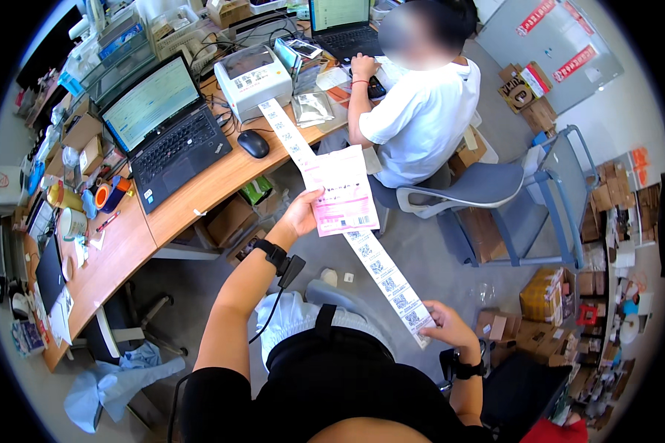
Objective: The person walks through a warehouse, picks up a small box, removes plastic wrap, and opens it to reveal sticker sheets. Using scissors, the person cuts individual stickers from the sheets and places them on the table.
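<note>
My left hand (303, 213) is closed on the left edge of a pink and white packet (341, 190), fingers partly hidden behind it. A long white strip of printed labels (380, 269) runs from the white label printer (253, 77) on the desk, passes behind the packet and slants down to the right. At its lower end, my right hand (449, 326) pinches the strip between thumb and fingers. Each label carries a small square code. Dark bands with small devices sit on both my wrists.
An open laptop (166, 125) and a black mouse (253, 144) lie on the wooden desk (125, 240). A person in a white shirt (428, 122) sits at the far side by another laptop. To the right stand a blue-grey chair (465, 188), a trolley (554, 199) and cardboard boxes (539, 336).
</note>
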Motion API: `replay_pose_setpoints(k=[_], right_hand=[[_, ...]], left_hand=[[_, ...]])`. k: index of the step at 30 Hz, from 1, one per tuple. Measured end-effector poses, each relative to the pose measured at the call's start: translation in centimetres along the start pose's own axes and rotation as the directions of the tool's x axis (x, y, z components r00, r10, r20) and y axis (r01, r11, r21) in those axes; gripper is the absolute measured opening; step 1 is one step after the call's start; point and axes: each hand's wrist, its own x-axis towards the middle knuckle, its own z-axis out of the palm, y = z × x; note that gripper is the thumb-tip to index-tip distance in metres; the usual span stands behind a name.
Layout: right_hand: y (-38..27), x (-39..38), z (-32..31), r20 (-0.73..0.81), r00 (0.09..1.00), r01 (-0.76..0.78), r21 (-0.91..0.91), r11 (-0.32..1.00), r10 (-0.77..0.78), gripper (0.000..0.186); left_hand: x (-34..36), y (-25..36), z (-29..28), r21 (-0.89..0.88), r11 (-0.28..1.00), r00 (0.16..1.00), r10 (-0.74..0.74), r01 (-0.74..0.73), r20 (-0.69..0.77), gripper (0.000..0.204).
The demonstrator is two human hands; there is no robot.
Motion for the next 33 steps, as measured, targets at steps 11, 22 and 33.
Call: replay_pose_setpoints(k=[11, 22, 33], right_hand=[[-7.5, 5.6, -8.4, 0.128, 0.943, 0.291, 0.138, 0.947, -0.308, 0.058], [-16.0, 22.5, -3.5, 0.263, 0.822, 0.451, 0.239, 0.860, -0.505, 0.042], [-15.0, 31.6, 4.9, 0.505, 0.794, 0.477, -0.171, 0.862, -0.339, 0.048]], left_hand=[[-0.7, -1.1, 0.6, 0.117, 0.984, 0.982, 0.146, -0.132, -0.122, 0.028], [-7.0, -0.5, -1.3, 0.008, 0.971, 0.970, 0.238, -0.239, 0.057, 0.048], [-9.0, 2.6, -2.5, -0.002, 0.962, 0.962, 0.273, -0.273, -0.004, 0.056]])
